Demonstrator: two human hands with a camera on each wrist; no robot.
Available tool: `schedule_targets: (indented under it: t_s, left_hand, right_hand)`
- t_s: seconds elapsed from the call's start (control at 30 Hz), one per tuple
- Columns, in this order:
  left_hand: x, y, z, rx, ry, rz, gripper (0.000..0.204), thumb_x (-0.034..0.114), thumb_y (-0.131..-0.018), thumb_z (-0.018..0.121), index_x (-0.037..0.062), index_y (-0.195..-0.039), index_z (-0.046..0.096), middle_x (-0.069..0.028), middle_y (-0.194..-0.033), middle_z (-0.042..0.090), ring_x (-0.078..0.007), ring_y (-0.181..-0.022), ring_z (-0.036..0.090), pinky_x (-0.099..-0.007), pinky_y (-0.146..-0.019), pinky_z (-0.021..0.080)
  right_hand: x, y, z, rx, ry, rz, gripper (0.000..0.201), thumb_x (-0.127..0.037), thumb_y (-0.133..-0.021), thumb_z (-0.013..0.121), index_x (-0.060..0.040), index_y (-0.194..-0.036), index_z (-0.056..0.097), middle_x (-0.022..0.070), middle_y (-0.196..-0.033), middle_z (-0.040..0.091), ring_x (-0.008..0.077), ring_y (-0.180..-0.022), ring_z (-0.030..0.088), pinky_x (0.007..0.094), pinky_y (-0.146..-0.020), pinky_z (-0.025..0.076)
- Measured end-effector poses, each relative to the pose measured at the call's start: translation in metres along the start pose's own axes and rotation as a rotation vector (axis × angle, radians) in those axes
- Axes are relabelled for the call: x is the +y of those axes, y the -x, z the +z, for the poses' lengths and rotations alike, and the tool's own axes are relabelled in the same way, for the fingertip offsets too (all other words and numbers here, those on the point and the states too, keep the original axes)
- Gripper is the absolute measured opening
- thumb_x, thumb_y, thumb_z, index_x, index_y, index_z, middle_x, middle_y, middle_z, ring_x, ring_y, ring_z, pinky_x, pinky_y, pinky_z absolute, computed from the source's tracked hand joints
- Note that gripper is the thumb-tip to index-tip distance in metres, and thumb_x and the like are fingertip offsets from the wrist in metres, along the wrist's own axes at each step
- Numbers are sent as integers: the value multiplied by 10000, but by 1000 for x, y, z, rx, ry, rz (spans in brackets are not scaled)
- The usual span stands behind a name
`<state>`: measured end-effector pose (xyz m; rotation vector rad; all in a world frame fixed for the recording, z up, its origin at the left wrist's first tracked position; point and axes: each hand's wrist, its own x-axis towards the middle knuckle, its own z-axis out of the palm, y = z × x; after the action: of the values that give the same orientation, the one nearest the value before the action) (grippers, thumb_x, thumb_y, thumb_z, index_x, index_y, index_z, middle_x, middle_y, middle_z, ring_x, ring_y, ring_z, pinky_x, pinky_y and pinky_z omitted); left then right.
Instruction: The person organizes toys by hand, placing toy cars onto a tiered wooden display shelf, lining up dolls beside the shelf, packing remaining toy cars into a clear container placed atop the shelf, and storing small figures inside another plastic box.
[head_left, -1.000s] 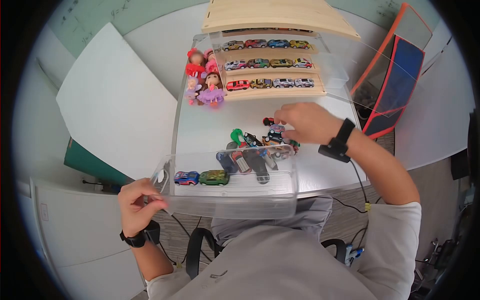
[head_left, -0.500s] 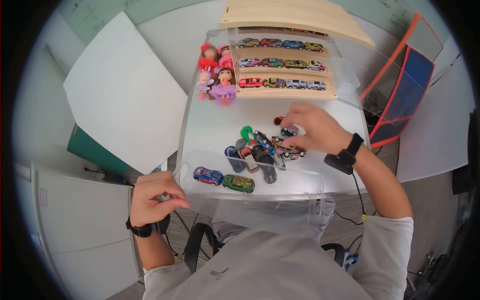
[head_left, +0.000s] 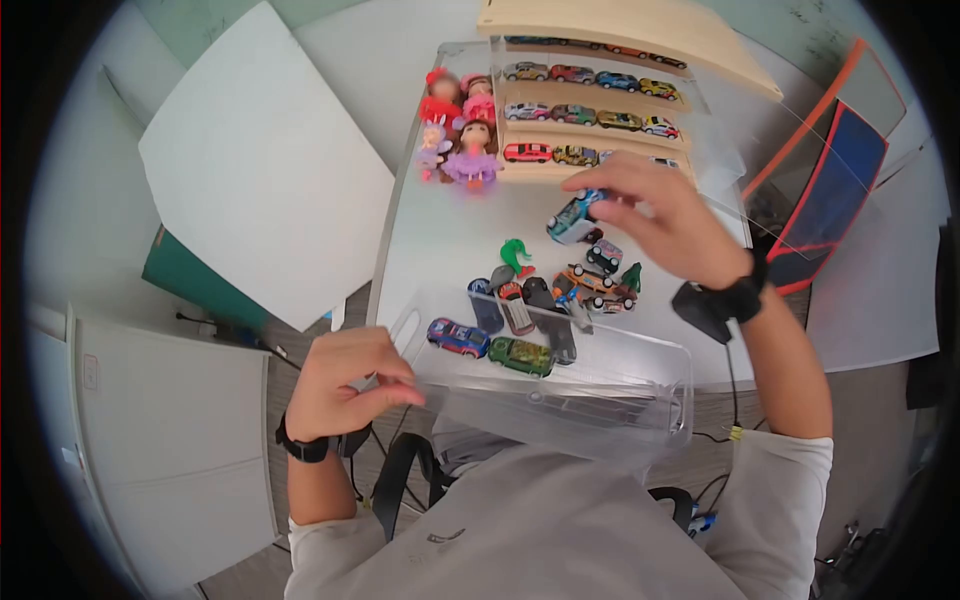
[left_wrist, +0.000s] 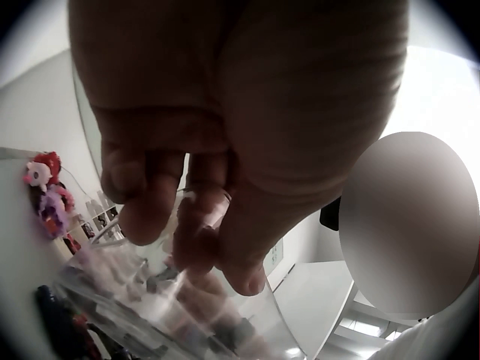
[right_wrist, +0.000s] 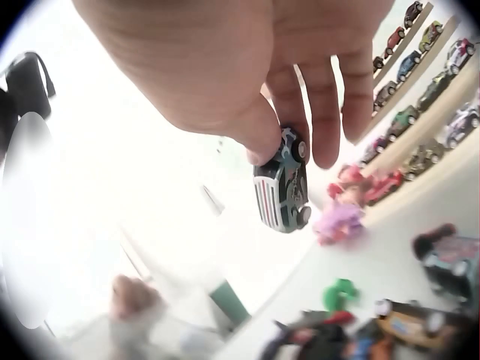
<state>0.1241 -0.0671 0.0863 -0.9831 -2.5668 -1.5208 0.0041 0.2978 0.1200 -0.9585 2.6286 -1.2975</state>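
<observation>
The right hand (head_left: pixel 665 215) pinches a teal and dark toy car (head_left: pixel 573 218) between thumb and fingers, above the table. In the right wrist view the same car (right_wrist: pixel 283 184) hangs from the thumb and a finger, the other fingers extended. At the near left, the left hand (head_left: pixel 352 385) pinches the edge of a clear plastic box (head_left: pixel 560 420). Inside the box, at its left, are a blue car (head_left: pixel 458 338) and a green car (head_left: pixel 521 356). A pile of toy cars (head_left: pixel 590 282) lies below the right hand.
A wooden shelf (head_left: pixel 600 135) with rows of toy cars stands at the back. Several dolls (head_left: pixel 475 155) are beside it on the left. A green curved toy (head_left: pixel 513 255) lies by the pile. A red-framed blue panel (head_left: pixel 835 185) stands at the right.
The right hand has risen from the pile toward the shelf with a car in its fingers. The whole head view has shifted, with things appearing farther right.
</observation>
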Motion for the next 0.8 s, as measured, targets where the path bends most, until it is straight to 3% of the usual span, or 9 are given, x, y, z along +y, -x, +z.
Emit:
schedule_targets:
  t_s: [0.07,0.2,0.27,0.4,0.47,0.6,0.67,0.8]
  left_hand:
    - [0,-8,4,-24,2,33,205,54,-728,914,33,-828,736,-58,-725,646,-201,-633,593,-314,-554,422]
    - [3,-22,13,-103,77,55,220,62,-740,914,44,-869,737,-59,-752,653,-215,-648,601,-328,-565,434]
    - [5,-27,19,-125,84,78,223,64,-743,914,48,-873,734,-59,-757,651,-221,-652,603,-332,-568,437]
    - [5,-31,31,-115,113,158,226,67,-749,914,58,-871,724,-59,-756,643,-235,-659,604,-341,-570,443]
    - [7,-30,27,-109,91,143,225,69,-749,914,57,-872,725,-58,-758,644,-235,-662,605,-342,-572,445]
    - [2,-25,27,-70,109,103,233,86,-712,936,45,-835,743,-69,-712,654,-226,-612,573,-339,-539,401]
    - [2,-25,29,-62,123,95,231,82,-713,935,44,-835,743,-69,-713,653,-225,-611,572,-339,-537,398]
    - [6,-31,30,-112,85,106,232,72,-746,918,53,-884,733,-52,-755,635,-220,-646,589,-334,-554,434]
  right_hand:
    - [-21,0,-14,-169,-25,-210,259,-7,-940,668,-28,-1196,704,165,-1008,714,368,-901,688,431,-796,546]
    - [-57,3,14,-328,-43,-298,225,-6,-918,676,-20,-1142,697,164,-1009,731,366,-894,704,442,-771,549]
    - [-68,-2,29,-667,127,-212,164,-12,-874,698,3,-1038,690,170,-1027,743,369,-915,712,459,-765,557]
    - [-56,-9,63,-705,114,-390,98,-78,-915,719,-47,-1000,681,100,-988,701,317,-950,698,443,-782,544]
    - [-56,-8,71,-483,227,-500,140,-153,-900,755,-69,-985,682,75,-900,666,298,-893,696,431,-755,553]
    - [-66,-2,58,-455,303,-467,167,-161,-837,789,-29,-898,707,116,-808,709,335,-849,733,435,-733,577]
    - [-67,2,55,-590,431,-429,292,-336,-852,808,-108,-982,680,28,-854,654,263,-840,700,408,-687,553]
    - [-66,4,64,-626,527,-414,320,-371,-846,812,-115,-983,677,29,-854,654,263,-847,704,411,-681,551]
